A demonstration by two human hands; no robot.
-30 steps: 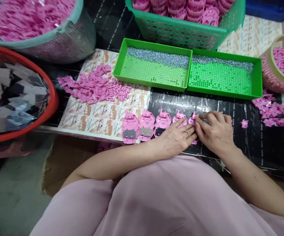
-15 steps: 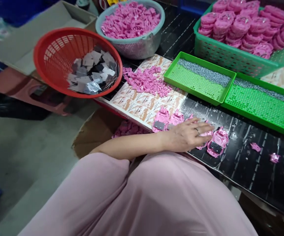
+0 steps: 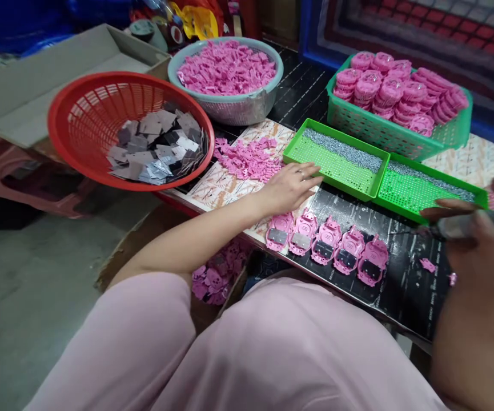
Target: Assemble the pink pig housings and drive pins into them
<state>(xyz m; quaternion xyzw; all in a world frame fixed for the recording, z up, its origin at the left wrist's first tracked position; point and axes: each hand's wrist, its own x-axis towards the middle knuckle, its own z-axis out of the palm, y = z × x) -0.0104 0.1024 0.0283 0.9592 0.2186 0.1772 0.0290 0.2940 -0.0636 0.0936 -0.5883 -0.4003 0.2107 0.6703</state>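
Left hand [image 3: 292, 187] bare beside the left green tray [image 3: 336, 161], right hand [image 3: 478, 251] around a grey tool [image 3: 456, 226]

The hands are well apart. The left forearm reaches up toward the left green tray, palm down, fingers lightly spread and pointing right; nothing shows in its grasp. Its fingertips overlap the tray's near left edge in view, and I cannot tell whether they touch it. The right hand, blurred, is to the right of that tray and nearer the body, fingers wrapped around the grey tool, whose thin dark tip points left.

On the near side of the tray, 5 pink casings [image 3: 328, 241] lie flat in a slanting row. Each has a ribbed round patch at its middle and a rectangular plate [image 3: 346, 260] across its lower half: the 2 leftmost plates look lighter grey, the other 3 nearly black. The left forearm passes close above the top of the leftmost casing in view.

Right of the row, also on the tray's near side, are 2 small pink parts [image 3: 428, 264]. A pink heap [image 3: 247, 157] lies left of the tray, and the right green tray [image 3: 426, 200] adjoins it.
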